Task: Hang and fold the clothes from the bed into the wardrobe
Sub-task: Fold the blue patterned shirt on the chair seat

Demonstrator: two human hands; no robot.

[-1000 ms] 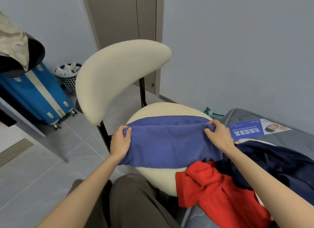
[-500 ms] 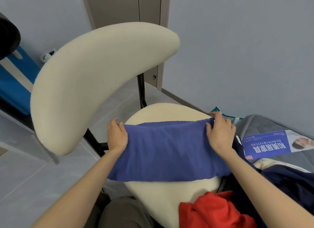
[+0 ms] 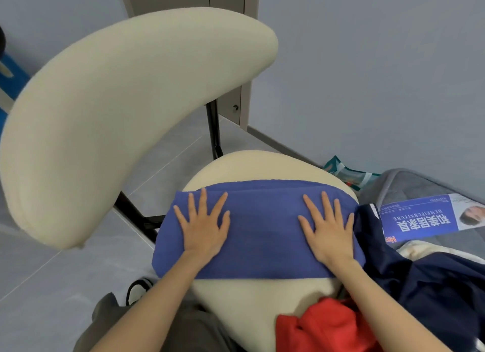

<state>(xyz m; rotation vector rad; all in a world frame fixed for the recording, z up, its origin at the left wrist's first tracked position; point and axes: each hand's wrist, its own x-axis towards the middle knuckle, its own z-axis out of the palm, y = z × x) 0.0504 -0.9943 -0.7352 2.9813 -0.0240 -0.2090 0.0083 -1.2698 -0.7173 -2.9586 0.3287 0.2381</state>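
Note:
A folded blue cloth point(image 3: 262, 236) lies across the cream chair seat point(image 3: 252, 307). My left hand point(image 3: 202, 225) presses flat on its left part with fingers spread and straight. My right hand point(image 3: 328, 228) presses flat on its right part the same way. A red garment point(image 3: 325, 328) lies at the seat's near right edge. A dark navy garment point(image 3: 430, 280) is piled on the bed to the right, touching the blue cloth's right end.
The chair's large cream backrest point(image 3: 118, 120) looms at the left on black legs. A grey bed point(image 3: 409, 186) with a blue printed leaflet point(image 3: 425, 217) sits at the right. A door frame point(image 3: 236, 49) and grey wall stand behind. Grey tiled floor point(image 3: 52, 286) is at the left.
Both hands let go of the cloth's far corners and now lie flat on top of it. The view has moved closer to the chair.

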